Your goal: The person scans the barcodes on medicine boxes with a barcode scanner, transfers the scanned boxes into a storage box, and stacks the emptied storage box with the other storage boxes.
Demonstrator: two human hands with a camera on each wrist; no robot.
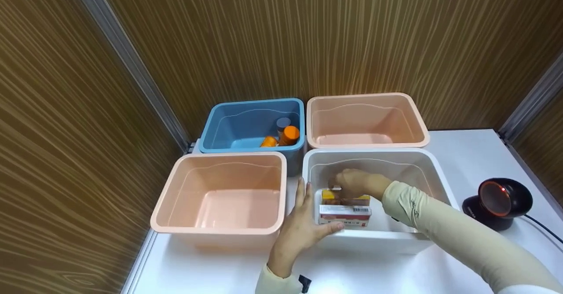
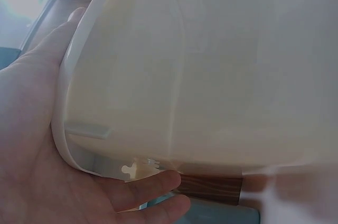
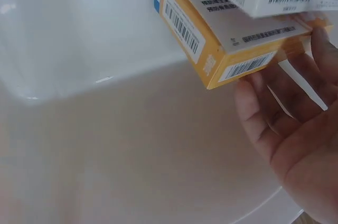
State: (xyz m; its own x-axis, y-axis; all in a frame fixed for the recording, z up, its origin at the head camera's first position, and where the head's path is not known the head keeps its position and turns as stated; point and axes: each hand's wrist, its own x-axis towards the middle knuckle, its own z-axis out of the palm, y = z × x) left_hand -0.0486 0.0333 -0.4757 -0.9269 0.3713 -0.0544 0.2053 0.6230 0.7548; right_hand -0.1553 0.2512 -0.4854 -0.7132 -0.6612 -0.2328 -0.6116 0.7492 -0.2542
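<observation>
A white bin (image 1: 374, 237) stands at the front right of the table. Inside it my right hand (image 1: 358, 183) reaches down and grips a yellow-and-white medicine box (image 3: 232, 26), its fingertips along the barcoded side. A white-and-red box (image 1: 344, 217) lies nearer the front wall, and in the right wrist view it overlaps the yellow one. My left hand (image 1: 300, 223) rests on the bin's front left corner, fingers extended along the left rim and thumb over the front rim. From the left wrist, this hand (image 2: 68, 182) lies against the bin's outer wall.
Left of the white bin sits a pink bin (image 1: 220, 231). Behind are a blue bin (image 1: 250, 150) holding several orange- and grey-capped bottles (image 1: 290, 134), and another pink bin (image 1: 367, 145). A black scanner (image 1: 499, 201) with a cable stands at the right. Wood-patterned panels (image 1: 308, 43) enclose the table.
</observation>
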